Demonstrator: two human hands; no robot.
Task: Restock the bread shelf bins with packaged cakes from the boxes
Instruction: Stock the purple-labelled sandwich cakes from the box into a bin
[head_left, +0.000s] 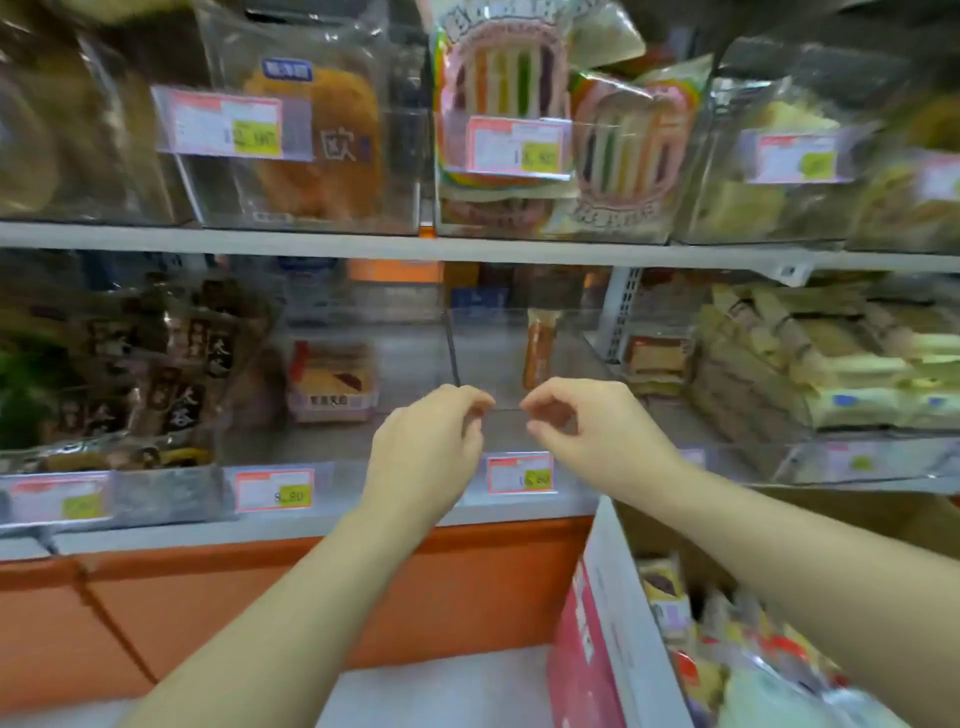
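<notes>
Left hand: fingers pinched on the front rim of a clear bin.
Right hand: pinched on the same rim, just beside the left.
Bin: nearly empty, one upright cake behind the right hand.
Box: below the right forearm, packaged cakes inside.
Price tag: under the hands.

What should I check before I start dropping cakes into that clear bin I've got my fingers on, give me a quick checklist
1. Left hand on the front rim of the clear bin: ok, fingers pinch it.
2. Right hand on the same rim: ok.
3. Room in the bin: ok, only one upright packet at the back.
4. Price tag in place on the bin front: ok.
5. Box of cakes within reach: ok, at lower right.
6. Cakes match the tag: cannot tell, too blurred.
</notes>
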